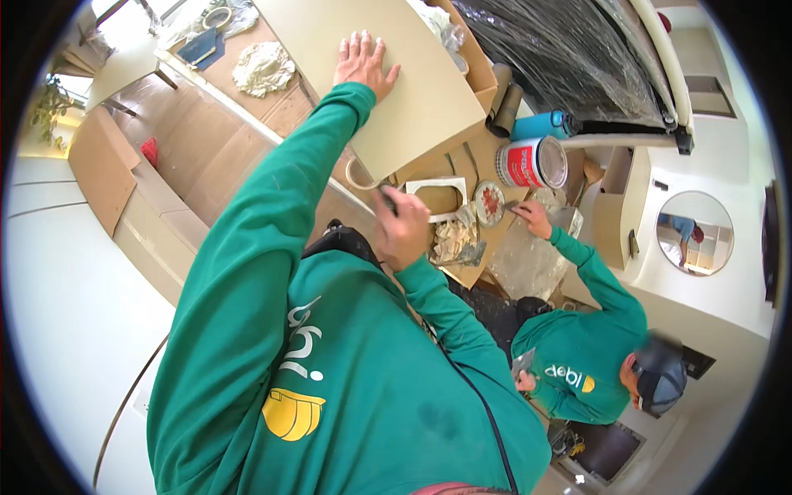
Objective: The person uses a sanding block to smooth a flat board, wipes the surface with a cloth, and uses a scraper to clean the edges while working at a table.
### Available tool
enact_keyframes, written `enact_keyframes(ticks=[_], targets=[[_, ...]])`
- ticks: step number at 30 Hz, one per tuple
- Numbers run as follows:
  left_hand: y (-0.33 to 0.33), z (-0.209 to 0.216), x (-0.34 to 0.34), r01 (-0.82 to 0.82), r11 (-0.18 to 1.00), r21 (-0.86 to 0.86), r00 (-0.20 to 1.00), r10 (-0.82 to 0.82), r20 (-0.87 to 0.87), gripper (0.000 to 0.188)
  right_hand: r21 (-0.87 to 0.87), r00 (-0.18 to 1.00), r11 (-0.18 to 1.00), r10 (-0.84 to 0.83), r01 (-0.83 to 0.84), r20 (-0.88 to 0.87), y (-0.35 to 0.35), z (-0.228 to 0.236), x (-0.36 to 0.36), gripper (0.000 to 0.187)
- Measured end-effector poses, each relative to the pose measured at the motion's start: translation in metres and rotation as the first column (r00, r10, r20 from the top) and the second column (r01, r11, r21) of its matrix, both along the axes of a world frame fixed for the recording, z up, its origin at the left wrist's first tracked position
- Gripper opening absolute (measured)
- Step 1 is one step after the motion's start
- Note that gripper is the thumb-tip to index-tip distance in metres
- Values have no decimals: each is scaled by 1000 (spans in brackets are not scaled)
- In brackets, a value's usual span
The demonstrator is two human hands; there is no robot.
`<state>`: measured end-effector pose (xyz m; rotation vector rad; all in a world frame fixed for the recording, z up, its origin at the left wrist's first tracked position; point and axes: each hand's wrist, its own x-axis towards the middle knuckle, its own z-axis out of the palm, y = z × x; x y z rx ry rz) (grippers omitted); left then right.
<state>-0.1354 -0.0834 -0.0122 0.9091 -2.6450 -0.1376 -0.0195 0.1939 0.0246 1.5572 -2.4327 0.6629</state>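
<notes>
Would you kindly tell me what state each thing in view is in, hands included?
Left hand: flat, fingers spread, on the pale panel.
Right hand: curled around a dark object, blurred.
Cream cloth: crumpled.
Cardboard box: open-topped, with plastic inside.
Plastic sheeting: wrinkled.
Round disc: marked with red.
Red-and-white can: lid state unclear.
Co-worker's hand: gripping a tool beside the disc.

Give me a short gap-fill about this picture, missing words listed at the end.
1. The person's ____ hand rests flat on the pale board.
2. The bottle next to the paint tin is coloured ____.
3. The co-worker's sweatshirt is coloured ____.
4. The wall mirror is ____ in shape.

Missing words: left; blue; green; round.
</notes>
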Motion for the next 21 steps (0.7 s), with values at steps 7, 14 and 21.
enact_keyframes(ticks=[7,14,21], targets=[[-2,-4,-1,12,1000,17,999,-12,-31,68,-6,998,1000,-24,24,-65,-8,-10,-13,36],[-2,-3,-1,19,999,28,999,-18,-39,68,28,990,992,122,-121,-67,-9,-8,-21,50],[-2,-4,2,36,999,13,999,-35,-24,70,0,981,996,-84,85,-175,-1,-33,-111,57]])
